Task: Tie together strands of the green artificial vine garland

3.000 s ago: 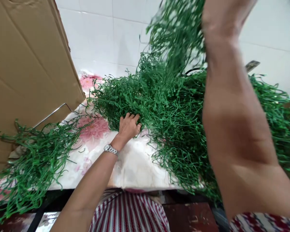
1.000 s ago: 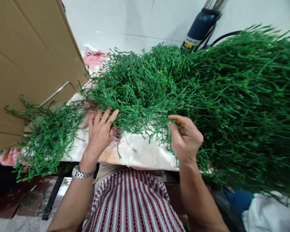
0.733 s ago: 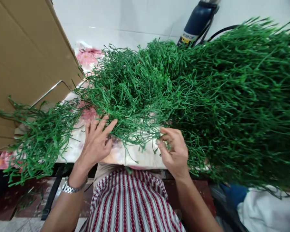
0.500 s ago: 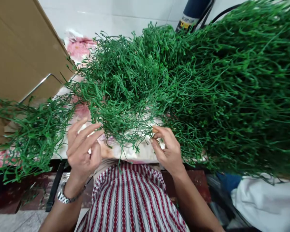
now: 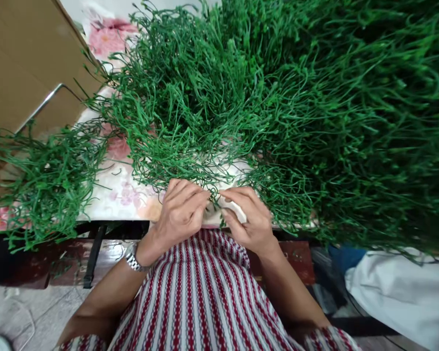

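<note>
My left hand (image 5: 183, 209) is closed, its thumb and fingertips together at one side of a small green sprig (image 5: 214, 196) of thin, artificial-looking stems. On the other side, the curled index finger and thumb of my right hand (image 5: 249, 217) meet the same sprig, a small gap showing between them. Both hands are just above the table's near edge. Behind them spreads a large tangled heap of green stems (image 5: 205, 92) with small knobbed tips. A smaller bunch of the same stems (image 5: 54, 180) lies to the left, partly over the table's edge.
A floral cloth (image 5: 120, 195) covers the table. At left stands a cardboard panel (image 5: 25, 58) with a bent metal rod (image 5: 40, 108) before it. White fabric (image 5: 391, 287) lies low on the right. Beneath the table is a dark red bench (image 5: 73, 263).
My left hand has moved right, from spread fingers to a closed grip beside my right hand. My right hand has shifted slightly. The view has tilted downward.
</note>
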The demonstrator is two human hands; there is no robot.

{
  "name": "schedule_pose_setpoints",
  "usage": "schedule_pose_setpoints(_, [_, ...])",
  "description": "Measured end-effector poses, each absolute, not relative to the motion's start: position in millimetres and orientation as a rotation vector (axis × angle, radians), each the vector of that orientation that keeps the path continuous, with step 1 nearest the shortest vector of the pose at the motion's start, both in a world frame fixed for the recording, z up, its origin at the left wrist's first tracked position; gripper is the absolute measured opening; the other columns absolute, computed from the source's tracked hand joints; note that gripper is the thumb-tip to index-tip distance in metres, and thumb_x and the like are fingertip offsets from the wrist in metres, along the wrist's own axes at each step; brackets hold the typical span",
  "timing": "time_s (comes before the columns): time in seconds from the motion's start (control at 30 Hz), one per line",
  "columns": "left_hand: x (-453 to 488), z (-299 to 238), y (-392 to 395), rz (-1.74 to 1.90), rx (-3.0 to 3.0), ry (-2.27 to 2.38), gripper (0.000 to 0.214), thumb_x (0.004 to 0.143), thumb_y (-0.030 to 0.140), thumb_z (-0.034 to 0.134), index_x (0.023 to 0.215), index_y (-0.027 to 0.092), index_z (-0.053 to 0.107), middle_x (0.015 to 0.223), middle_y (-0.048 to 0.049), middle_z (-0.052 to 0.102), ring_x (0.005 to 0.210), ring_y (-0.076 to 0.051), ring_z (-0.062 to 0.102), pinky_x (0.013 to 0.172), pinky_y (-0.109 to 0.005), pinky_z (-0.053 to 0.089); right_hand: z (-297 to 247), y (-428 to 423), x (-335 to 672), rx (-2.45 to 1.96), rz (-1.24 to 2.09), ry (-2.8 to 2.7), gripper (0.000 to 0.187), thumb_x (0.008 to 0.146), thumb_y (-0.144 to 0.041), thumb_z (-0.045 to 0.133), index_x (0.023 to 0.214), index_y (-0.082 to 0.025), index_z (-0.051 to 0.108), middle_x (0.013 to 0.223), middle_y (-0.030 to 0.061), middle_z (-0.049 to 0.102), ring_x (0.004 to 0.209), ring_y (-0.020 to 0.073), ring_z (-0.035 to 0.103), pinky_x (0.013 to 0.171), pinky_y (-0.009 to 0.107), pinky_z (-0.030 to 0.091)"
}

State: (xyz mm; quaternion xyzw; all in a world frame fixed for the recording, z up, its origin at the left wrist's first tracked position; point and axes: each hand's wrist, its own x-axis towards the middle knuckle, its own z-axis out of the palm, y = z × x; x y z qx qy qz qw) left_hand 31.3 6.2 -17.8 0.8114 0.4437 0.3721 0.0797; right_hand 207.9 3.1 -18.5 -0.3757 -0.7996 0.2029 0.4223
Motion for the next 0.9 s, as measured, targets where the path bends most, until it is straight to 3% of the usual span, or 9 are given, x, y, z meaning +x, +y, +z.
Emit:
schedule_pose_setpoints(0.37, [25, -30, -3, 1.297, 2.380, 1.202, 0.014, 0.072, 0.007, 0.057, 0.084, 0.014, 0.056, 0.074, -0.0043, 0.062, 0.075, -0.016, 0.054, 0.074, -0.035, 0.043, -20, 11, 202, -0.979, 0.719, -2.021, 0.041, 0.077, -0.007, 0.049, 0.117, -0.015, 0.048, 0.098, 0.0081, 0.057, 0.090, 0.0169, 0.053, 0.080, 0.035, 0.048])
schedule_pose_setpoints(0.57, [24, -28, -11, 1.358, 2.466, 1.090, 0.019, 0.068, 0.004, 0.055, 0.084, 0.015, 0.056, 0.077, -0.0046, 0.061, 0.076, -0.016, 0.055, 0.076, -0.038, 0.045, -25, 13, 201, -0.944, 0.626, -2.099, 0.045, 0.077, -0.004, 0.046, 0.119, -0.018, 0.049, 0.103, 0.0083, 0.054, 0.097, 0.0175, 0.052, 0.081, 0.035, 0.048])
schedule_pose_setpoints(0.77, [22, -27, -18, 1.175, 2.387, 1.095, 0.018, 0.070, 0.006, 0.056, 0.086, 0.014, 0.055, 0.084, -0.0076, 0.063, 0.081, -0.018, 0.056, 0.076, -0.038, 0.046, -17, 14, 205, -0.930, 0.551, -2.177, 0.049, 0.075, -0.002, 0.047, 0.122, -0.017, 0.047, 0.110, 0.0101, 0.050, 0.105, 0.0181, 0.048, 0.087, 0.035, 0.046])
schedule_pose_setpoints(0.9, [22, -27, -16, 1.320, 2.159, 1.073, 0.023, 0.074, 0.008, 0.052, 0.096, 0.014, 0.054, 0.087, -0.0088, 0.061, 0.085, -0.018, 0.057, 0.078, -0.038, 0.048, -6, 7, 208, -0.851, 0.462, -2.269, 0.045, 0.074, -0.006, 0.051, 0.117, -0.018, 0.050, 0.118, 0.0107, 0.045, 0.107, 0.0200, 0.047, 0.087, 0.036, 0.045])
